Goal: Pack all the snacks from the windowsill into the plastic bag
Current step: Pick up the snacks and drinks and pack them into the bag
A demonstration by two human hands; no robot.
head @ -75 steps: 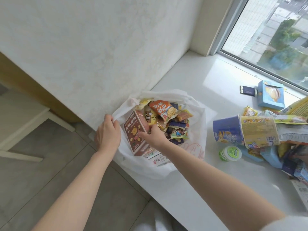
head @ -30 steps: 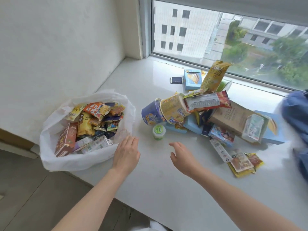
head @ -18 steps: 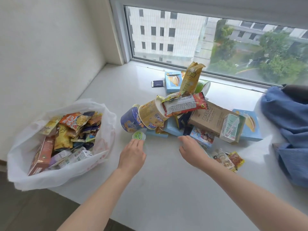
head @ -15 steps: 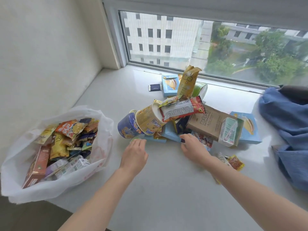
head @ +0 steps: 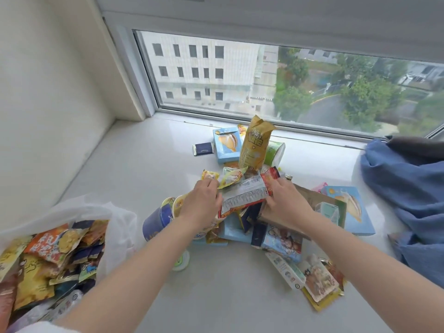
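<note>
We looked down over two bare forearms reaching onto a pale windowsill [head: 134,164]. Both hands met at the top of a loose heap of snacks. Our left hand [head: 201,203] had its fingers curled onto the near end of a long red-and-white wrapper [head: 245,193], and our right hand [head: 286,203] pinched its far, red end. Between and beneath the hands lay the rest of the pile: a blue paper cup [head: 156,222] on its side under the left wrist, a brown paper box [head: 319,203] under the right hand, flat packets nearer our right forearm. Beyond the fingertips a tall yellow pouch [head: 254,143] stood upright beside a light blue box [head: 227,145]. The plastic bag [head: 120,224], already holding many packets, sat well to the left of the left forearm, its mouth open.

We judged the wrapper's small neighbours the risk: a yellow sachet [head: 231,177] rested against it, so lifting could flick that loose or topple the pouch behind. The bag's near side ran out of view, so we could not tell how securely it sat on the ledge.

The left palm hid what lay under it, and a small white-lidded tub [head: 181,260] was half covered by the left forearm. Print on the packets was unreadable. A blue cloth [head: 408,188] lay right of the right arm, cut off by the edge.
</note>
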